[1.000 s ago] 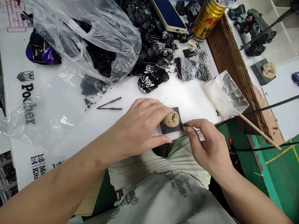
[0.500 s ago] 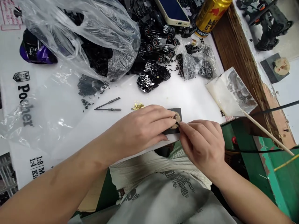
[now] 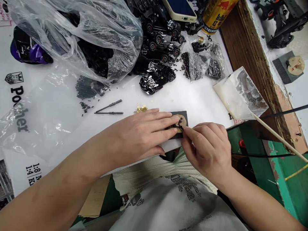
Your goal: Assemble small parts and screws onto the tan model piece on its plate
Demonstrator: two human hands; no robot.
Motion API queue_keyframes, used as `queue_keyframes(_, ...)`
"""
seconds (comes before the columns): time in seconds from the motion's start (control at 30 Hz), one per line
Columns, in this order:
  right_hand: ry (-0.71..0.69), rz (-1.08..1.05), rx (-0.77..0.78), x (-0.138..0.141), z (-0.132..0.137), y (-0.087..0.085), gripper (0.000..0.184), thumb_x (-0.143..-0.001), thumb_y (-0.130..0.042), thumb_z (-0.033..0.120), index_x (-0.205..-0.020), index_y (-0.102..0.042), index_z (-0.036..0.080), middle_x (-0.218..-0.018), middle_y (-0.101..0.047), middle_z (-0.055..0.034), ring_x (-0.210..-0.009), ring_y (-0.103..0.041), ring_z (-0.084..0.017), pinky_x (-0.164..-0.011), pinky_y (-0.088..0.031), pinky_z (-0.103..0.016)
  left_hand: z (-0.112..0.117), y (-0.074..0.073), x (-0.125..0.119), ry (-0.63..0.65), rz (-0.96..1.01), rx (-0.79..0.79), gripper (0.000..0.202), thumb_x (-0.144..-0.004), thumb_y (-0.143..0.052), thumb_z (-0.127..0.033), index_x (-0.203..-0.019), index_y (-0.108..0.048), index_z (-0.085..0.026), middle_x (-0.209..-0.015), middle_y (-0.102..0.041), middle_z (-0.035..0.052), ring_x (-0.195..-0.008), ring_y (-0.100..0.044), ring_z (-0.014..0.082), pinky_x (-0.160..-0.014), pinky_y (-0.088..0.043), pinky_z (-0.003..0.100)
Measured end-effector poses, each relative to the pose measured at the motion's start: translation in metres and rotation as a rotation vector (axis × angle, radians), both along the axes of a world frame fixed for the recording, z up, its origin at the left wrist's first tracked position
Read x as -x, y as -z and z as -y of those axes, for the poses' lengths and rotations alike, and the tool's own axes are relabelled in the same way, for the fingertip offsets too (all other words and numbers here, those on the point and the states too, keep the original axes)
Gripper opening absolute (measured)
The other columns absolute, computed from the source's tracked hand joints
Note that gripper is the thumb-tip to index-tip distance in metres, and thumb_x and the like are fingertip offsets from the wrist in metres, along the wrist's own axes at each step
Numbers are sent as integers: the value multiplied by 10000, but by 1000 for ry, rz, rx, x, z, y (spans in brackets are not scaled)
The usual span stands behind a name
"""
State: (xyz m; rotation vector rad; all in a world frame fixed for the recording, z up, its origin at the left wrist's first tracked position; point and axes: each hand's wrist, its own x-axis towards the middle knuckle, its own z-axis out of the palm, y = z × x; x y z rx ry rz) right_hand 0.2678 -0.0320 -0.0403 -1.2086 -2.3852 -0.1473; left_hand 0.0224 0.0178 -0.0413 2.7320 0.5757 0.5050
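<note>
A white printed sheet covers the bench (image 3: 197,96), and a clear plastic bag (image 3: 115,41) of black parts slumps across its far side. Beside the bag lie black model car chassis (image 3: 160,48), with a small bag of black screws (image 3: 198,65), a gold drinks can (image 3: 218,14) and a phone (image 3: 180,6) beyond. Nearer the person, a dark square pad (image 3: 176,115) sits at the bench's front edge, holding a tan round disc (image 3: 183,121). The left hand (image 3: 141,136) lies over the pad's left side, its fingers (image 3: 161,120) slightly spread and extended, their tips against the disc. The right hand (image 3: 207,150) curls in from the right, its fingers (image 3: 190,131) pressed together and pinching a tiny dark part (image 3: 181,125) on the disc. Small gold rings (image 3: 141,109) lie just beyond the left hand.
</note>
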Motion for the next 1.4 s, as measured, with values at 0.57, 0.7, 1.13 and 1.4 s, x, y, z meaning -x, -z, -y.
queue_keyframes(0.57, 11, -90, 104, -1, 7, 1, 210, -983, -647, 122, -1180, -611, 185, -920, -728, -56, -841, -660, -223, -715, -453, -389, 9, 5, 0, -79, 70, 139, 446, -1009, -670, -339, -1417, -590, -176, -1597, -536, 140, -1466, -533, 296, -1267, -417, 532)
queue_keyframes(0.7, -11, -153, 144, -2, 8, 3, 191, -988, -647, 111, -1156, -616, 195, -895, -719, -41, -830, -662, -209, -709, -459, -378, 7, 7, 0, -56, 68, 80, 499, -1018, -651, -423, -1412, -579, -126, -1573, -554, 170, -1439, -553, 315, -1240, -445, 555)
queue_keyframes(1.13, 17, -108, 163, 2, 9, 0, 141, -992, -614, 110, -1104, -622, 195, -874, -688, -42, -812, -614, -211, -706, -440, -375, 13, 4, -4, -80, -29, 0, 712, -880, -831, -464, -1440, -572, -111, -1574, -556, 175, -1459, -530, 342, -1294, -368, 540)
queue_keyframes(1.4, 16, -209, 128, -3, 9, -10, 145, -980, -687, 164, -1117, -644, 182, -946, -725, -53, -853, -671, -200, -762, -493, -366, 8, 6, -7, -43, -27, -108, 713, -879, -804, -557, -1349, -632, -49, -1529, -590, 209, -1425, -568, 343, -1237, -450, 514)
